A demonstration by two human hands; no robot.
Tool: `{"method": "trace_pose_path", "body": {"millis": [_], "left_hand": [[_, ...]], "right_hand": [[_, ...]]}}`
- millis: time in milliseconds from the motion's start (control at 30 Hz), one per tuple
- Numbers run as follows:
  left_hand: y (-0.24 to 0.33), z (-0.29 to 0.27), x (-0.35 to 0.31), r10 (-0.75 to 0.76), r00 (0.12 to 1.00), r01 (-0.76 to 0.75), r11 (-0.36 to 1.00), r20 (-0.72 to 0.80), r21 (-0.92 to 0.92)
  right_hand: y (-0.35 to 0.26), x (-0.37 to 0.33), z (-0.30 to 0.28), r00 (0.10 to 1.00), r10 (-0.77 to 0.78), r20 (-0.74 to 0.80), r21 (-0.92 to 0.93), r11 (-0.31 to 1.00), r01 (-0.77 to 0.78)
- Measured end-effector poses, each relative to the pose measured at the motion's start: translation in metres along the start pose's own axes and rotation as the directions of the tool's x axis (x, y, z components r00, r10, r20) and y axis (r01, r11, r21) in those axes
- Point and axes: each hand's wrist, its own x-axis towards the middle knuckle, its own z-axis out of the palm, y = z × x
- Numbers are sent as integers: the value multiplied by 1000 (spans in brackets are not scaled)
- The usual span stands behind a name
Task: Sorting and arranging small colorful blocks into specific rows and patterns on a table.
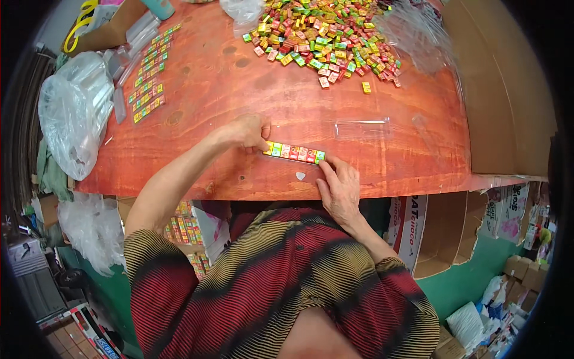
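Note:
A single row of small candy-like boxes [295, 152], yellow, green, pink and red, lies in a narrow clear plastic tray near the table's front edge. At its left end, my left hand [250, 133] is closed with curled fingers, partly hiding the end box. My right hand [341, 184] grips the opposite end, index finger on the last green box and thumb lower down. Beyond the right hand rests another clear plastic tray [362, 121] with nothing in it. A small white scrap [301, 176] sits just below the row.
A large heap of loose little boxes [329, 42] covers the far middle of the red table [209, 78]. Filled rows [149, 103] lie at the left, beside a clear plastic bag [75, 113]. A tall cardboard panel [499, 90] borders the right side.

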Motion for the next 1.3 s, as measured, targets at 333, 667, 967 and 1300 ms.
{"method": "trace_pose_path", "body": {"millis": [333,667,967,1300], "left_hand": [[-36,4,-54,19,891,-23,1000,-453,-3],[-16,98,-50,492,698,-82,776,-519,626],[-63,61,-53,301,528,238,845,-794,479],[12,-12,79,451,434,-48,876,-780,480]], "right_hand": [[10,22,-10,986,-147,-72,89,984,154],[45,33,-18,999,34,-10,-325,945,-35],[9,73,6,980,-190,64,-54,980,193],[61,199,63,987,-153,-50,-320,939,130]]}}
